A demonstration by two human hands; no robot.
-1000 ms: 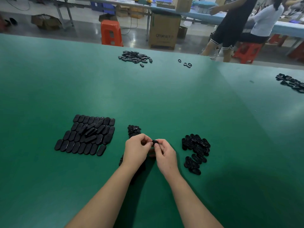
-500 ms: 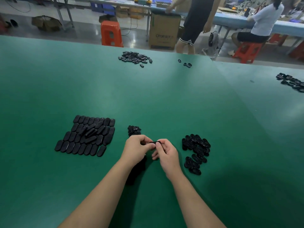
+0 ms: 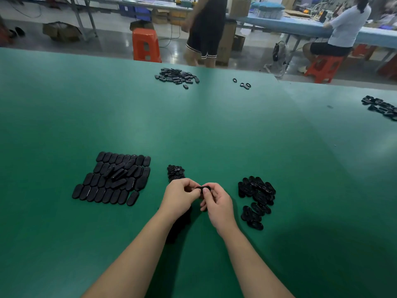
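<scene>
Two bare forearms rise from the bottom edge of the frame and meet just below its centre, over a green felt-like table top. The left hand is turned knuckles up, its fingers curled inward, the thumb and fingertips pinching one end of a small black oval plastic piece. The right hand faces it, thumb on top, forefinger bent over the piece's other end, the remaining fingers folded loosely under the palm. The piece sits between the two sets of fingertips, held clear above the table; how its underside is held cannot be made out. Just above the left hand lies a small heap of tiny black parts. At centre left of the frame, neat rows of flat black oval caps lie side by side, a few stacked crosswise on top. To the right of the hands is a loose pile of black oval frames. A scattered pile of black pieces lies near the table's far edge at upper centre.
</scene>
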